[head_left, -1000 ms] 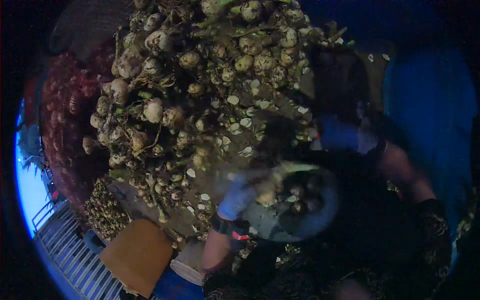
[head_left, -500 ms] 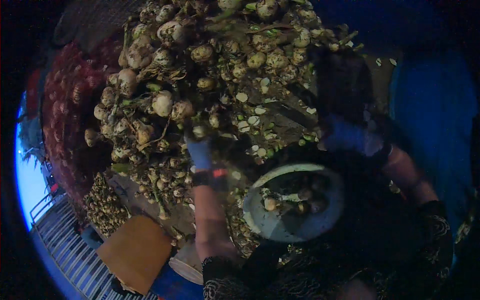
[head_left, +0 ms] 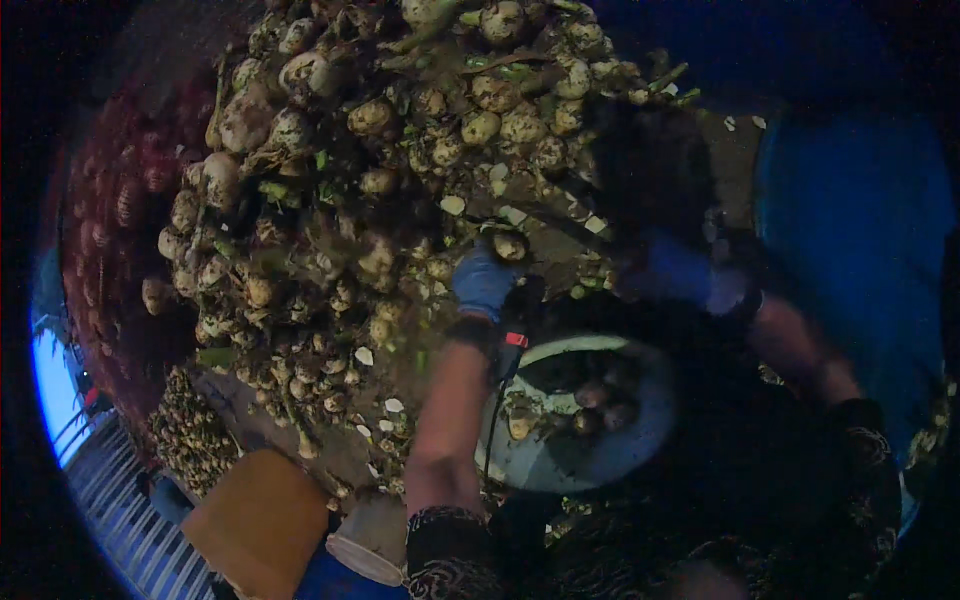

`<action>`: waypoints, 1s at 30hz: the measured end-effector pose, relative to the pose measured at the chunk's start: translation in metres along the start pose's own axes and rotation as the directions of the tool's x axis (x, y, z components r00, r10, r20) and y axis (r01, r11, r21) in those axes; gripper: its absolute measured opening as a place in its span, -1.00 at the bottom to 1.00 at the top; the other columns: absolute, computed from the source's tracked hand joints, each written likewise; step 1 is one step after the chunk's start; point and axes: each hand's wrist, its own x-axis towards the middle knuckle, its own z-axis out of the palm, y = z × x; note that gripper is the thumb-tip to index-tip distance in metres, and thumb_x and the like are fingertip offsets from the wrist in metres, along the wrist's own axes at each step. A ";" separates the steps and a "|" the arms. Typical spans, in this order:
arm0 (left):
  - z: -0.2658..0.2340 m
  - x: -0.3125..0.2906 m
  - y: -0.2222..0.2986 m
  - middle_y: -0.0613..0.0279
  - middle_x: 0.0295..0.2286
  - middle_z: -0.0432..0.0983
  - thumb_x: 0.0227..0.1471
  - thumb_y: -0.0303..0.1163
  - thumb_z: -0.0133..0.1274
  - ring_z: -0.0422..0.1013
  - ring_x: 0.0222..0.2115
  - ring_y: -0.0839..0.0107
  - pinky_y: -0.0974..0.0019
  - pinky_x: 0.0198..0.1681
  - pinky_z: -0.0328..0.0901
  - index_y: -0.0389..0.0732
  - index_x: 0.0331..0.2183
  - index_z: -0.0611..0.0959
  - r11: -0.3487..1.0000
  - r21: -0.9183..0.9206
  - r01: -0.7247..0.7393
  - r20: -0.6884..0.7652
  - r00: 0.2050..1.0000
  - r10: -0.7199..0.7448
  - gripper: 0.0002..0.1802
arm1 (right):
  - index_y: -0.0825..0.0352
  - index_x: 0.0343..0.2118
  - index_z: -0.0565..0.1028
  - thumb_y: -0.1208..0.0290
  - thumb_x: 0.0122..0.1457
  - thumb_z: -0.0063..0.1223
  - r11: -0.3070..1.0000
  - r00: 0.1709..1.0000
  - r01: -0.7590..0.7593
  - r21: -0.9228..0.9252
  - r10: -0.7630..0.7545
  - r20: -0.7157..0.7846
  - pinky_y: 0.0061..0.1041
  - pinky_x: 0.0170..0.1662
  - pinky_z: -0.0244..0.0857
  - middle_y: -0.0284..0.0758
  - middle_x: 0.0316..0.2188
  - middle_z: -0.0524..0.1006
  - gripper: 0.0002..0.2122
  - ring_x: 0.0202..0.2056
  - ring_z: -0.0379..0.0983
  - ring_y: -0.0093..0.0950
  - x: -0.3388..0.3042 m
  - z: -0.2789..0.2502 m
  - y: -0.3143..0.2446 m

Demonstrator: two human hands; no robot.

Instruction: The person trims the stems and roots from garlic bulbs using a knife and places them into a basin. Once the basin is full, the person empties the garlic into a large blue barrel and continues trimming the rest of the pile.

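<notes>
Dim scene seen from above. Left hand [head_left: 483, 284], blue-gloved, near middle; fingers pinching dirt-streaked pale bulb [head_left: 511, 246] just above basin's far rim in view. Right hand [head_left: 682, 272], also blue-gloved, deep in shadow; cannot tell whether fingers spread or closed. Below both hands, round pale basin [head_left: 600, 466] with several darker bulbs [head_left: 619, 415] inside. Beyond and left, large heap of soiled bulbs [head_left: 372, 117], pale cut pieces [head_left: 453, 205] scattered beside. Far left, red mesh sack [head_left: 112, 235].
</notes>
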 end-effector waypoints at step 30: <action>-0.053 -0.102 0.100 0.23 -0.37 0.48 -0.01 -0.39 0.00 0.43 -0.39 0.42 0.37 -0.33 0.38 -0.28 -0.19 0.44 0.247 -0.958 0.146 0.170 0.982 0.080 -0.69 | 0.22 -0.59 0.38 0.25 -0.23 0.14 0.810 0.939 0.335 -0.481 -0.327 0.103 -0.25 -0.46 0.20 -0.21 -0.60 0.39 -0.79 -0.50 0.38 -0.18 -0.039 -0.003 -0.082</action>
